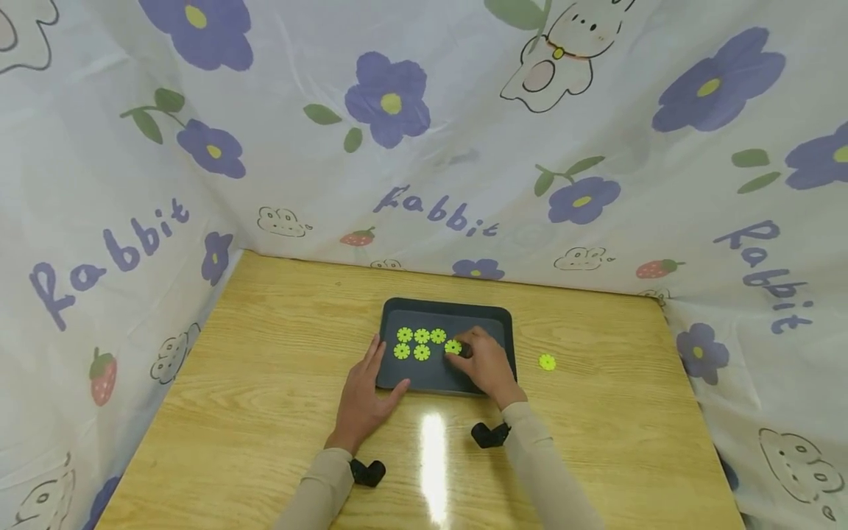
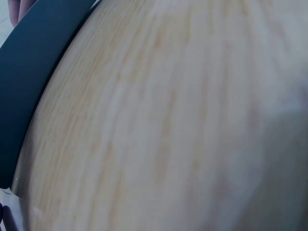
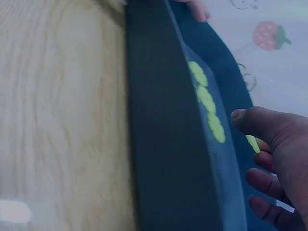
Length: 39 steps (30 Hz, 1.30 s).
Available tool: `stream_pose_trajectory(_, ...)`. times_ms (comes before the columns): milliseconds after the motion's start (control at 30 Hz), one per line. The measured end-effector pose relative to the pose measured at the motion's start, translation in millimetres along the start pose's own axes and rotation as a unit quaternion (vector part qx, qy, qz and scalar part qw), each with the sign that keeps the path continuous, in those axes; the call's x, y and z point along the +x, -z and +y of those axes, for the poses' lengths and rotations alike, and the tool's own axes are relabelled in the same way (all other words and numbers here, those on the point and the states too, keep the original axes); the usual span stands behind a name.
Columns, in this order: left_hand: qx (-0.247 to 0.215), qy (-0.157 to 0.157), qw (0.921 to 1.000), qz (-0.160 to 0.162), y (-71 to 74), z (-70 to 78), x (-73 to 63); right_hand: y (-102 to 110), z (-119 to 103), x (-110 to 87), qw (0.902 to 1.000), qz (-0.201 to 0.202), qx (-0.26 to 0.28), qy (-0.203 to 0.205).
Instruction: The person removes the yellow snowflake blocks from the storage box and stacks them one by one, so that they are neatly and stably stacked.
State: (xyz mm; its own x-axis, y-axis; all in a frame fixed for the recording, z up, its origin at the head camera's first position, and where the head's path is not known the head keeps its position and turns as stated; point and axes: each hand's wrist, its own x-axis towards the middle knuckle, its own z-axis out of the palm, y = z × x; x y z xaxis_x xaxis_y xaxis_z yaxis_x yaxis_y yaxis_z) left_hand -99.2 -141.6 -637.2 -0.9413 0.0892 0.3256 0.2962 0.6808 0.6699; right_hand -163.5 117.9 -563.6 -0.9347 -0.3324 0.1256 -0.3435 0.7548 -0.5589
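Observation:
A dark grey rectangular tray point(image 1: 437, 380) lies on the wooden table. Inside, toward its left half, several yellow-green notched plastic discs point(image 1: 422, 336) lie flat in two rows. My right hand point(image 1: 486, 364) reaches over the tray's right part and pinches another notched disc point(image 1: 453, 347) between thumb and fingers, just right of those rows. In the right wrist view, that disc's edge point(image 3: 253, 144) shows behind the thumb. My left hand point(image 1: 364, 401) is at the tray's lower left corner, fingers extended along the left side and thumb spread toward the front rim.
One more yellow-green disc point(image 1: 547, 361) lies on the table point(image 1: 596, 427) to the right of the tray. A white cloth point(image 1: 457, 162) printed with flowers and rabbits hangs behind the table and along both sides. Black devices point(image 1: 490, 435) are strapped to both wrists.

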Motion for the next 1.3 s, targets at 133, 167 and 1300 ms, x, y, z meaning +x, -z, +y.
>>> stream_pose_trajectory(133, 0.0, -0.001, 1.0, 0.0, -0.7, -0.1, -0.7, 12.0, 5.1, -4.6, 0.9997, 0.021, 0.002, -0.012)
stream_pose_trajectory(167, 0.0, -0.001, 1.0, 0.001, -0.7, -0.2, -0.8, 15.7, 6.9, -6.0, 0.9995, 0.026, 0.002, -0.015)
stream_pose_trajectory(1300, -0.001, 0.015, 0.9997, -0.017, 1.9, 1.3, 1.6, 78.8, 115.7, -78.1, 0.9792, 0.055, -0.007, -0.195)
